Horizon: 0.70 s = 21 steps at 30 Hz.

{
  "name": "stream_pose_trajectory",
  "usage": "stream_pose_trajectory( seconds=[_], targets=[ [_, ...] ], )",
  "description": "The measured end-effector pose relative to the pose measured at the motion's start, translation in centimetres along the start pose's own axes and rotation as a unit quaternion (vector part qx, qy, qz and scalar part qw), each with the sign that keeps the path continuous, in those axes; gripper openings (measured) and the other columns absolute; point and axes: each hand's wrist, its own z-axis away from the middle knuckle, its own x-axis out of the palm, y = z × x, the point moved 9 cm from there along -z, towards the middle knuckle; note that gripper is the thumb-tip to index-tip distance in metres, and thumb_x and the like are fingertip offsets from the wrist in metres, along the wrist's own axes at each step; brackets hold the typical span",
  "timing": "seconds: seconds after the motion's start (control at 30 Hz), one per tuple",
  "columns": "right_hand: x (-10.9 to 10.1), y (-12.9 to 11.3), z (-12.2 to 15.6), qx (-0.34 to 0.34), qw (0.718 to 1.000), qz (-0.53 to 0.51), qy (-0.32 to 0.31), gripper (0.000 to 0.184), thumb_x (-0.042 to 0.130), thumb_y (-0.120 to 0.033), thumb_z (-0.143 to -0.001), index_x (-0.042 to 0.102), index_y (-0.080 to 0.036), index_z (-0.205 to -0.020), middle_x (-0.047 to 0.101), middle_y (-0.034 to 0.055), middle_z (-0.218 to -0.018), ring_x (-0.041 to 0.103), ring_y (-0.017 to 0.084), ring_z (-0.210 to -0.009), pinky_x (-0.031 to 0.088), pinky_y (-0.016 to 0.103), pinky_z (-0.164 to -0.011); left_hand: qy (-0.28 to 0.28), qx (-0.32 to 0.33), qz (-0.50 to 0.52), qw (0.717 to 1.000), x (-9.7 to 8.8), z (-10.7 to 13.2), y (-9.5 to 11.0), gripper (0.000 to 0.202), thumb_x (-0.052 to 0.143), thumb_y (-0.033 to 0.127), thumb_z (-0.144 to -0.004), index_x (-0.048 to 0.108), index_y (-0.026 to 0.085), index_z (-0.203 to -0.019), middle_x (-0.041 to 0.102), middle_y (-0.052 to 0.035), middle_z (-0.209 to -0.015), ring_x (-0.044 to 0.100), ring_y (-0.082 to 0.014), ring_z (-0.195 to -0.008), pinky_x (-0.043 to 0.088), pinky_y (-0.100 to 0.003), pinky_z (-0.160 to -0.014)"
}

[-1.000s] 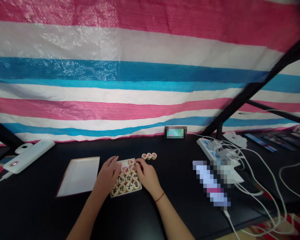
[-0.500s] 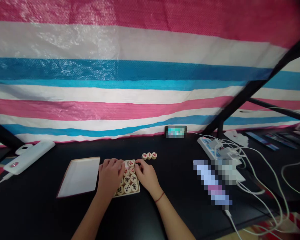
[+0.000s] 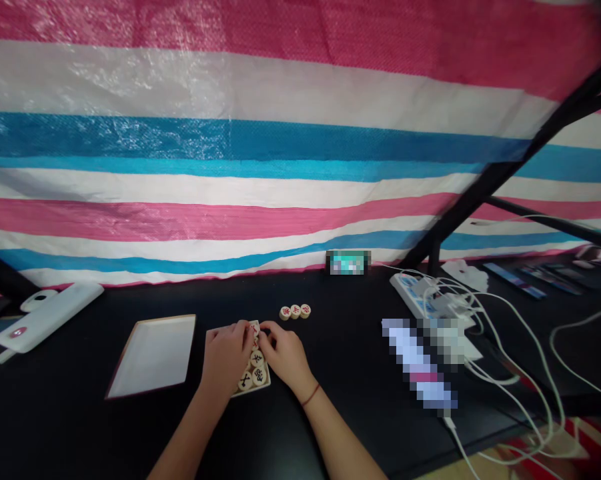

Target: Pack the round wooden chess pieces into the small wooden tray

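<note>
A shallow white box [image 3: 269, 381] holds several round Chinese chess pieces [image 3: 259, 377] with black or red characters. My left hand [image 3: 227, 353] lies across the box's left part, fingers bent slightly over the pieces and covering most of them. At the box's upper right edge, my right hand [image 3: 286, 353] has its thumb and index finger brought together beside a red-marked piece [image 3: 255, 330]; what is between the tips is hidden. Beyond the box, three loose red-marked pieces [image 3: 295, 312] sit in a row. The box lid [image 3: 153, 357] rests on the left, white inside up.
On the black table [image 3: 260, 447], a white device [image 3: 50, 317] lies far left. To the right are a pixelated phone-like object [image 3: 420, 370], a power strip [image 3: 410, 297] and tangled white cables [image 3: 517, 347]. A small screen [image 3: 349, 263] stands against the striped sheet [image 3: 205, 220].
My left hand has shifted rightward over the box, covering more pieces. My right hand's fingers have moved in over the box's upper right edge. The whole view has shifted slightly.
</note>
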Motion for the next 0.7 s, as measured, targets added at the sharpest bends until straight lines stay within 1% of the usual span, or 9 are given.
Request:
stream_pose_trajectory(
  seconds=[0.1, 0.2, 0.3, 0.4, 0.5, 0.53, 0.6, 0.63, 0.7],
  targets=[
    [0.0, -0.1, 0.0, -0.001, 1.000, -0.001, 0.002, 0.021, 0.050, -0.025, -0.088, 0.067, -0.023, -0.101, 0.069, -0.0012, -0.064, 0.065, 0.015, -0.059, 0.037, 0.021, -0.057, 0.029, 0.017, 0.025, 0.999, 0.2, 0.0, 0.1, 0.024, 0.042, 0.028, -0.094, 0.065, 0.021, -0.094, 0.073, -0.0046, -0.088, 0.066, -0.0202, -0.079, 0.037, -0.038, -0.083],
    [0.0, -0.1, 0.0, 0.000, 1.000, -0.004, 0.002, 0.021, 0.050, -0.024, -0.088, 0.067, -0.023, -0.100, 0.069, -0.0008, -0.064, 0.065, 0.015, -0.058, 0.037, 0.021, -0.056, 0.055, 0.017, 0.048, 0.997, 0.2, -0.1, -0.1, 0.019, 0.048, 0.028, -0.091, 0.066, 0.023, -0.096, 0.073, -0.0038, -0.092, 0.066, -0.0213, -0.082, 0.040, -0.039, -0.087],
    [0.0, -0.1, 0.0, 0.003, 1.000, 0.001, 0.005, 0.021, 0.050, -0.023, -0.088, 0.067, -0.023, -0.100, 0.069, -0.0009, -0.063, 0.065, 0.015, -0.058, 0.036, 0.021, -0.055, 0.047, 0.008, 0.092, 0.995, 0.6, -0.3, -0.4, 0.017, 0.052, 0.026, -0.089, 0.066, 0.022, -0.096, 0.073, -0.0036, -0.096, 0.066, -0.0227, -0.087, 0.044, -0.039, -0.085],
    [0.0, 0.0, 0.0, 0.003, 1.000, -0.006, 0.002, 0.021, 0.050, -0.024, -0.088, 0.068, -0.023, -0.099, 0.068, -0.0014, -0.062, 0.064, 0.015, -0.057, 0.037, 0.021, -0.055, 0.045, -0.007, 0.139, 0.989, 0.8, -0.4, -0.9, 0.018, 0.053, 0.026, -0.088, 0.066, 0.021, -0.098, 0.072, -0.0042, -0.099, 0.067, -0.0215, -0.087, 0.048, -0.036, -0.082],
    [-0.5, -0.1, 0.0, -0.009, 0.999, -0.036, 0.022, 0.023, 0.047, -0.026, -0.090, 0.068, -0.021, -0.098, 0.067, -0.0003, -0.066, 0.062, 0.014, -0.059, 0.040, 0.021, -0.058, 0.085, -0.021, 0.173, 0.981, -0.1, -0.3, -1.3, 0.019, 0.054, 0.026, -0.086, 0.067, 0.022, -0.099, 0.071, -0.0045, -0.101, 0.067, -0.0207, -0.086, 0.050, -0.036, -0.082],
    [-0.9, -0.4, 0.1, -0.022, 0.998, -0.044, 0.038, 0.023, 0.047, -0.025, -0.090, 0.067, -0.020, -0.100, 0.067, 0.0006, -0.069, 0.062, 0.014, -0.061, 0.042, 0.022, -0.061, 0.106, -0.018, 0.186, 0.977, -0.7, -0.2, -1.3, 0.020, 0.053, 0.026, -0.086, 0.067, 0.022, -0.100, 0.070, -0.0047, -0.102, 0.067, -0.0207, -0.087, 0.050, -0.036, -0.083],
    [-1.6, -1.4, 0.3, -0.072, 0.994, -0.050, 0.071, 0.025, 0.051, -0.024, -0.087, 0.065, -0.018, -0.106, 0.067, 0.0028, -0.076, 0.062, 0.016, -0.069, 0.045, 0.025, -0.069, 0.139, -0.002, 0.218, 0.966, -1.9, 0.2, -1.1, 0.022, 0.052, 0.029, -0.088, 0.068, 0.023, -0.101, 0.069, -0.0052, -0.102, 0.066, -0.0206, -0.091, 0.051, -0.035, -0.084],
    [-1.9, -2.1, 0.5, -0.103, 0.990, -0.049, 0.082, 0.027, 0.053, -0.024, -0.085, 0.064, -0.017, -0.109, 0.067, 0.0039, -0.080, 0.062, 0.017, -0.074, 0.046, 0.027, -0.073, 0.143, 0.012, 0.236, 0.961, -2.3, 0.3, -0.9, 0.023, 0.050, 0.030, -0.089, 0.068, 0.023, -0.101, 0.068, -0.0052, -0.102, 0.066, -0.0202, -0.092, 0.052, -0.034, -0.085],
    [-2.2, -3.1, 0.8, -0.153, 0.982, -0.049, 0.094, 0.030, 0.057, -0.025, -0.084, 0.063, -0.017, -0.113, 0.068, 0.0057, -0.086, 0.061, 0.019, -0.080, 0.047, 0.030, -0.077, 0.132, 0.038, 0.270, 0.953, -2.7, 0.5, -0.3, 0.024, 0.048, 0.032, -0.090, 0.069, 0.024, -0.100, 0.067, -0.0049, -0.101, 0.066, -0.0190, -0.092, 0.053, -0.032, -0.084]
  ],
)
